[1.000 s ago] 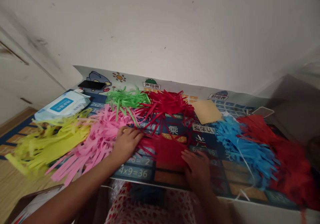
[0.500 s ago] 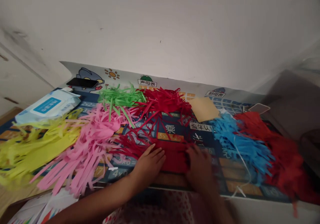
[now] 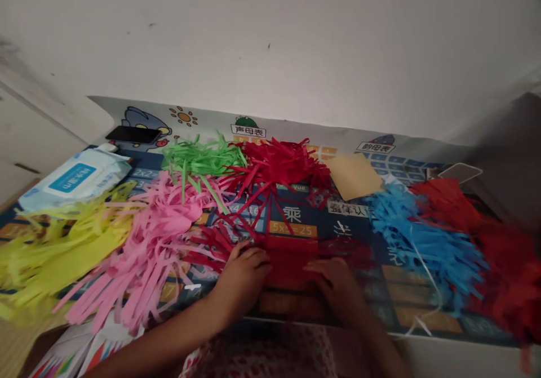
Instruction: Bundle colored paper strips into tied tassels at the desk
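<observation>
Both the left hand [image 3: 244,276] and right hand [image 3: 338,285] flanked red paper [image 3: 291,251] at lower centre, probably steadying it; fingers [image 3: 254,257] were half-curled, whether gripping I couldn't tell.

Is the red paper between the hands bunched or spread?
Spread: the red paper lies flat between left hand and right hand, with strips trailing sideways.

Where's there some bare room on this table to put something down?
The printed mat shows a bare patch between the right hand and the blue fringe. The left side is crowded with yellow fringe, pink fringe and a packet.
</observation>
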A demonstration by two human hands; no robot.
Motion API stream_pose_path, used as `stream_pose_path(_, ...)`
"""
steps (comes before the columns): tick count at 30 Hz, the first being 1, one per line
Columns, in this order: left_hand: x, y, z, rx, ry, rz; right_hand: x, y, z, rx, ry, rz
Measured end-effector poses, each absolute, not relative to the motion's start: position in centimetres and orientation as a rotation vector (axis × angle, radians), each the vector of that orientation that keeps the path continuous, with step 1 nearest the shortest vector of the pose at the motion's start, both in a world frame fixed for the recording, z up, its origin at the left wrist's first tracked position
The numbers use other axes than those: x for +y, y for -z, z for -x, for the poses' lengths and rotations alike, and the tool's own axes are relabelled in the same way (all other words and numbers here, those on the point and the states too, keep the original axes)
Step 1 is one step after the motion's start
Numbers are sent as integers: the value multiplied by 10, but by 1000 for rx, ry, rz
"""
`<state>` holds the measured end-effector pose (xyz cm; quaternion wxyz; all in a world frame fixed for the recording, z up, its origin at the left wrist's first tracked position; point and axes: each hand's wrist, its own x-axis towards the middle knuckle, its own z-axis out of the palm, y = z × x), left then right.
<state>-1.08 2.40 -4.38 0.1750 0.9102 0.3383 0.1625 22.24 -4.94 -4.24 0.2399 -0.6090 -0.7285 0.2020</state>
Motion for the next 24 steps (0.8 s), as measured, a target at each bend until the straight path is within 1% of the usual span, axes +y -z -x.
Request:
stream_pose_path(2, 31, 37, 17, 1006, -503, -2419, -44, 43, -233, -1899, -592, 1714)
stream_pose_path(5, 41, 27, 15, 1117, -451, -2301, -33, 40, -238, -1821, -499, 1850)
stream_pose_path(11, 56, 28, -5, 1392, -296, -2383, -10, 45, -224, -1868, -334, 2129)
stream_pose_path(17, 63, 27, -11, 1478, -114, -2439, -10, 46, -227, -1887, -374, 2112)
stream_pose_path(24, 64, 26, -12, 1474, -91, -2452, -6, 43, -226, -1841, -418, 2180)
